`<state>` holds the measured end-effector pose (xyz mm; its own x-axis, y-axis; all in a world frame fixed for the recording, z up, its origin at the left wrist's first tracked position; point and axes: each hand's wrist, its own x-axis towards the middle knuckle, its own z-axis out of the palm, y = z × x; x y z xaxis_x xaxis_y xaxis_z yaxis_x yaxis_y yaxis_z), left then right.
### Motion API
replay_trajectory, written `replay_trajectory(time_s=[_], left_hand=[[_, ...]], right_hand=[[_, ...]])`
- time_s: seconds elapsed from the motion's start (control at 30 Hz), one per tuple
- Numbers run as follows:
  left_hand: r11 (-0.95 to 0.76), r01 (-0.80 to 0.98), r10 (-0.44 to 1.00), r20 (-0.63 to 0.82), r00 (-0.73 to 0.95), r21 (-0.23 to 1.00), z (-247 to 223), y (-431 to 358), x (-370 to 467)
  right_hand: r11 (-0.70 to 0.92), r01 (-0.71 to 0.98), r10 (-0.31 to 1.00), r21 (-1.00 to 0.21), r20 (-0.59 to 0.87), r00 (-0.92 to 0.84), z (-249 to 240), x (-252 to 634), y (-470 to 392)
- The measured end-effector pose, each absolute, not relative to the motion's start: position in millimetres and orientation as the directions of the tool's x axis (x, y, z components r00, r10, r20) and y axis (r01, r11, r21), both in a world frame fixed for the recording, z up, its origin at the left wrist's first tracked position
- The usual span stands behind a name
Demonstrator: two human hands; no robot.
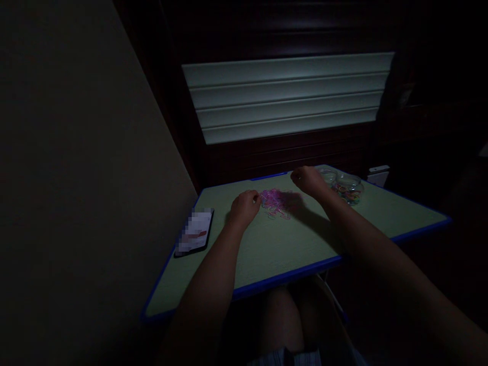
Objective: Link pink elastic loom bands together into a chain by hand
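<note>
A loose pile of small pink and purple rubber bands (273, 197) lies on the pale table. At its left edge is my left hand (246, 206), thumb and fingers pinched together. Whatever sits in that pinch, if anything, is too small and dark to make out. Raised above the table, behind the pile and to its right, my right hand (308, 181) also has its fingers closed. Its fingertips are dim, and I cannot tell what they hold. Just right of this hand stands a clear round container (348, 190) with multicoloured bands inside, partly hidden by my forearm.
A second clear container (327, 175) stands beside the first one. The small table (267, 254) has a blue rim. A phone with a lit screen (196, 231) lies at the left edge. Behind the table is a dark panel with pale slats (290, 96); a wall rises at left.
</note>
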<state>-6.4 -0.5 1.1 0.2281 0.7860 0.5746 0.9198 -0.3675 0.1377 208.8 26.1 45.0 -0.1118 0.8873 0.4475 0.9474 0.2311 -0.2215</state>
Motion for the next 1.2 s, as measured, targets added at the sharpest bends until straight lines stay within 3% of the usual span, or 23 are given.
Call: replay_trajectory(time_s=[0.2,0.43,1.2], left_hand=[[-0.372,0.918,0.794,0.558,0.24,0.135,1.0,-0.5,-4.7],[-0.409,0.905,0.785,0.551,0.285,0.114,0.6,-0.5,-4.0],[-0.415,0.902,0.795,0.529,0.296,0.119,0.3,-0.5,-4.7]], right_hand=[[0.282,0.937,0.893,-0.206,0.413,-0.178,44.5,201.3,22.6],[0.187,0.954,0.942,-0.233,0.317,-0.107,47.2,204.2,20.8],[0.237,0.927,0.894,-0.291,0.438,-0.091,51.2,211.3,20.5]])
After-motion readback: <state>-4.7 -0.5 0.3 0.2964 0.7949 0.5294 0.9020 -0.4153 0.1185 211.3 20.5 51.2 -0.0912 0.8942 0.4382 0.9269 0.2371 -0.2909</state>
